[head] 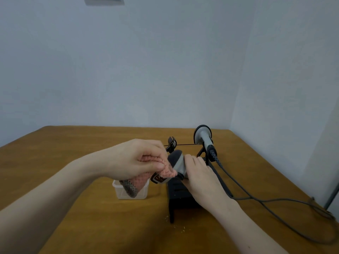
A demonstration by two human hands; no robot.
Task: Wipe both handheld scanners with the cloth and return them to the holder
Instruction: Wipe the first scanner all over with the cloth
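right now my left hand [139, 158] has its grip curled tight around the pink cloth [166, 170], pressing it against the dark head of one scanner [176, 165] just in front of me. a grey checked end of the same cloth hangs down from my fist into a small clear plastic tub [130, 191] at about seven o'clock from the scanner. my right hand [202, 181] comes in from four o'clock and holds that scanner by its handle side – the fingers wrap round the grey body, though how tightly they close underneath i cannot tell. the scanner lies tilted, its window end pointing down toward the tub.

the second scanner [204, 139] sits in the black holder [183, 194] at one o'clock, head up and angled away, its coiled lead [260, 199] trailing off across the tabletop [73, 147] toward four o'clock. the empty cradle of the holder shows at twelve o'clock, just beyond my knuckles – a thin black bar joins it to the occupied one. the holder's flat base runs under my right wrist.
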